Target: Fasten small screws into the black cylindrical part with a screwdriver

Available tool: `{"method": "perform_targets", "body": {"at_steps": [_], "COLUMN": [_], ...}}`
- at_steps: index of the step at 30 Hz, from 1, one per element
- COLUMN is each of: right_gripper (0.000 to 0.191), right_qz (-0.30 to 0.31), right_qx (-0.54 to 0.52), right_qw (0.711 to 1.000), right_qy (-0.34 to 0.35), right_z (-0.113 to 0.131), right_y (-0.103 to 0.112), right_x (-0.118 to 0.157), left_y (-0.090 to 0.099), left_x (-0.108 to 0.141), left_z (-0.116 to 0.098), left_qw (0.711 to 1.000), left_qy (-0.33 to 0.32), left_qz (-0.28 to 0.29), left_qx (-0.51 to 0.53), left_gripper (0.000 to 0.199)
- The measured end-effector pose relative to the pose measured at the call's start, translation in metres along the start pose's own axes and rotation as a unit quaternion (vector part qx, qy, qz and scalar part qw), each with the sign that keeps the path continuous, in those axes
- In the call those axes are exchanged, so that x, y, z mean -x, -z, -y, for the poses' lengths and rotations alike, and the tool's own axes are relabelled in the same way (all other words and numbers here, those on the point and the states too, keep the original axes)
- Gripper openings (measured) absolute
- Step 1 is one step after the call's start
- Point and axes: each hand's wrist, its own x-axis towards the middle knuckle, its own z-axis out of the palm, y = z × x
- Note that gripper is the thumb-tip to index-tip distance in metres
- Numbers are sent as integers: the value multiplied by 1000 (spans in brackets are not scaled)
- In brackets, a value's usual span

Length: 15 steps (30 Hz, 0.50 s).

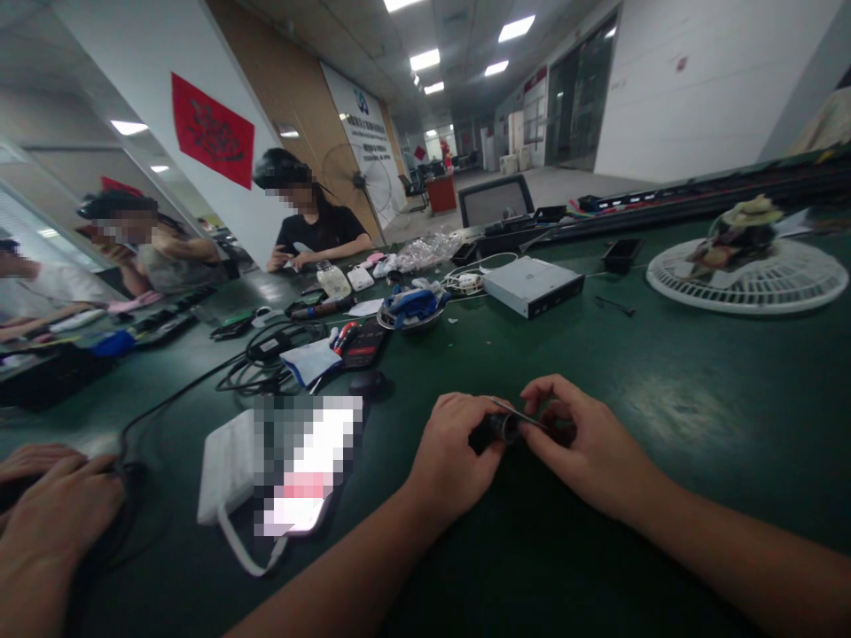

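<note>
Dark cylinder (507,429) crosswise, round end rightward

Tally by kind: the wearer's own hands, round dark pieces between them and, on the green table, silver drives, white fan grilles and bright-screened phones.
Wearer's hands, left hand and right hand: 2
Round dark piece: 1
Silver drive: 1
White fan grille: 1
Bright-screened phone: 1
Total: 6
</note>
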Motion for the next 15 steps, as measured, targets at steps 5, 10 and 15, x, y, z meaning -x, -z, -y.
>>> {"method": "perform_targets", "body": {"at_steps": [5, 10, 15], "right_gripper": [19, 22, 24], "right_qz": [-7, 12, 2], "right_qx": [38, 53, 76], "right_qw": [998, 996, 995], "right_qy": [42, 75, 70], "right_z": [2, 1, 0], "right_y": [2, 1, 0], "right_x": [1, 2, 2], "left_y": [-1, 0, -2], "left_x": [0, -2, 0], "left_z": [8, 10, 8], "left_qw": [987, 980, 986], "left_qy": [120, 160, 131], "left_qz": [-100, -115, -102], "left_qx": [-35, -12, -29], "left_gripper": [28, 23, 28]}}
